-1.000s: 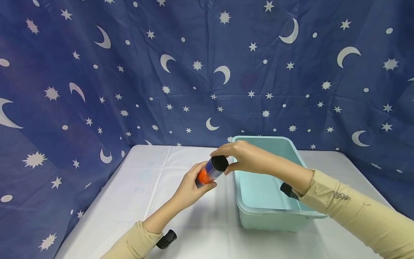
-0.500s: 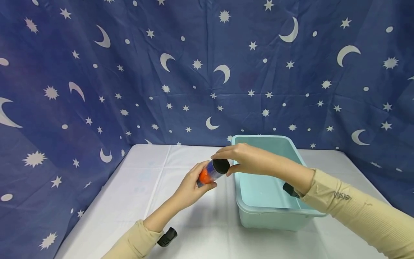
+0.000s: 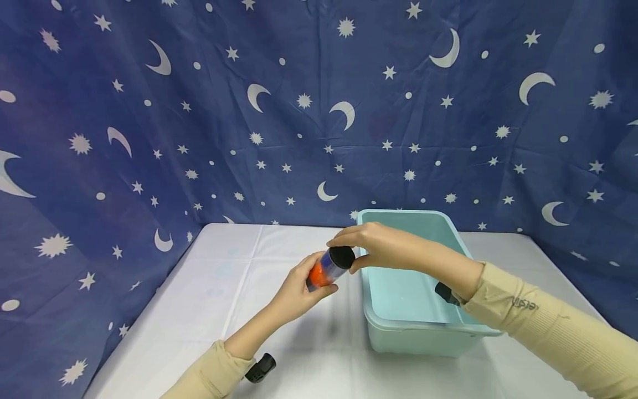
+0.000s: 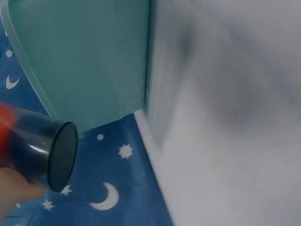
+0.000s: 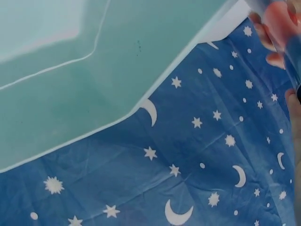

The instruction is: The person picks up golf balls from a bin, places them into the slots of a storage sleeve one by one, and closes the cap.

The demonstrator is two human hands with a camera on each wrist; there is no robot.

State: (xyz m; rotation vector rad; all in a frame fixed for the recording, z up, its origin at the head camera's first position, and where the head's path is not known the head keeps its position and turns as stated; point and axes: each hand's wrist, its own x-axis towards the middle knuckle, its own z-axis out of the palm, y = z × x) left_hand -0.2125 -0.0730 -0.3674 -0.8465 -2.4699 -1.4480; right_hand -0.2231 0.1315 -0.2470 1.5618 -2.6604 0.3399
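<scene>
The left hand point(image 3: 299, 288) grips the tilted tube point(image 3: 326, 267); its black cap point(image 3: 341, 255), pinched by the right hand point(image 3: 381, 246), points far-right toward the bin point(image 3: 423, 327).

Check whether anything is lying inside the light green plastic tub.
No, the light green plastic tub shows only its bare bottom in the head view.

A tub point(image 3: 416, 327) stands on the right half of the table point(image 3: 199, 310), just before the backdrop cloth point(image 3: 299, 111) that hangs behind and wraps round the left side. A tube point(image 3: 329, 267) is held above the table just left of the tub's near-left wall, between the left hand point(image 3: 296, 293) (nearer the viewer) and the right hand point(image 3: 384, 246), which reaches over the tub.
</scene>
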